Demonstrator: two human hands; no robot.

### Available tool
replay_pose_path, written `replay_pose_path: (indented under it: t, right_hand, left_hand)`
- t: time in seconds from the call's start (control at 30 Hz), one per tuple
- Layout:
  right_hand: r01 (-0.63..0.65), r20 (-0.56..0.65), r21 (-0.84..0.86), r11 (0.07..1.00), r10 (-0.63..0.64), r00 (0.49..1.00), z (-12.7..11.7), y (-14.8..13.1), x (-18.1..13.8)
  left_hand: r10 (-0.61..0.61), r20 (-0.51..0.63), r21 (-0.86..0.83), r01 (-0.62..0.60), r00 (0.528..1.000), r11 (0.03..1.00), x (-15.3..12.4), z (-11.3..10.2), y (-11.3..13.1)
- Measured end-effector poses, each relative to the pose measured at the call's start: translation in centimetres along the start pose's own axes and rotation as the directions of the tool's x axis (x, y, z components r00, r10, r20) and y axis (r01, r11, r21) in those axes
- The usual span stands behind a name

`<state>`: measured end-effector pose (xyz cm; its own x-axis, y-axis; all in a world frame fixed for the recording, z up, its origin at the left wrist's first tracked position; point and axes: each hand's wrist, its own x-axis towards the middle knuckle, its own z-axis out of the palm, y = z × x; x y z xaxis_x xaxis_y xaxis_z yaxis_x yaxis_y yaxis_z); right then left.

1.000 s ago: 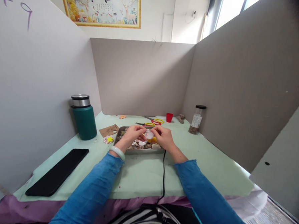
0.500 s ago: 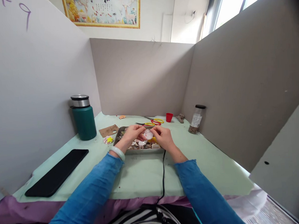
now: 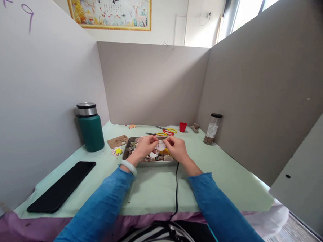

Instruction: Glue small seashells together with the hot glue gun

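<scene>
White scalloped shell (image 3: 161, 146) held up over metal tray (image 3: 153, 164), btwn both hands. L hand (image 3: 146, 147): thumb + fingers pinched on shell's upper L edge; R hand (image 3: 176, 148): same grip, upper R edge. Tray below holds mixed small shells/stones, partly hidden by hands. Just L of tray: brown card (image 3: 117, 141), round piece w/ yellow star (image 3: 117, 151). Behind: scissors (image 3: 164, 132), red cup (image 3: 182, 127). Farther out: green bottle (image 3: 91, 132) L, black-lidded jar (image 3: 213, 130) R, approx. upright.
</scene>
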<state>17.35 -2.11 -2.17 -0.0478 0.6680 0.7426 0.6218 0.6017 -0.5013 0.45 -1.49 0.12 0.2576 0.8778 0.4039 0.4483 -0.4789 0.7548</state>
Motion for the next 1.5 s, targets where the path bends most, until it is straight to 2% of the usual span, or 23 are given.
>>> replay_pose_path:
  t: [0.1, 0.37, 0.73, 0.83, 0.93, 1.03, 1.13, 1.27, 1.5]
  right_hand:
    - [-0.003, 0.003, -0.010, 1.000, 0.003, 1.000, 0.0, 0.0, 0.0]
    - [0.008, 0.010, -0.003, 1.000, -0.008, 1.000, 0.0, -0.1, -0.1]
    - [-0.001, 0.025, 0.003, 1.000, 0.001, 1.000, 0.0, -0.1, 0.0]
    - [-0.019, 0.012, 0.035, 0.999, 0.019, 1.000, 0.0, -0.2, 0.1]
    - [-0.057, -0.002, 0.112, 0.992, 0.057, 0.998, -0.1, -0.3, 0.2]
    - [-0.096, -0.008, 0.180, 0.979, 0.100, 0.995, -0.2, -0.3, 0.3]
    - [-0.111, 0.001, 0.211, 0.971, 0.114, 0.994, -0.2, -0.3, 0.3]
    - [-0.100, 0.017, 0.226, 0.969, 0.099, 0.995, -0.1, -0.2, 0.3]
    - [-0.062, 0.034, 0.165, 0.984, 0.057, 0.998, -0.1, -0.3, 0.1]
  left_hand:
    - [0.008, -0.011, 0.047, -0.008, 1.000, 0.999, -0.2, -0.1, 0.3]
    - [-0.060, -0.022, 0.025, 0.060, 0.998, 0.998, -0.2, -0.1, 0.6]
    - [0.054, -0.061, 0.191, -0.041, 0.997, 0.981, -0.1, -0.1, 0.1]
    - [0.002, -0.055, 0.113, 0.004, 0.998, 0.994, 0.0, -0.2, 0.2]
    - [-0.088, -0.035, -0.057, 0.085, 0.996, 0.995, 0.3, -0.3, -0.1]
    - [-0.132, -0.010, -0.240, 0.126, 0.991, 0.962, 0.6, -0.4, -0.6]
    - [-0.170, 0.064, -0.368, 0.181, 0.983, 0.912, 0.6, -0.3, -0.7]
    - [-0.170, 0.165, -0.470, 0.229, 0.971, 0.853, 0.2, -0.4, -0.4]
    - [-0.166, 0.074, -0.501, 0.181, 0.983, 0.846, 0.2, -0.3, -0.2]
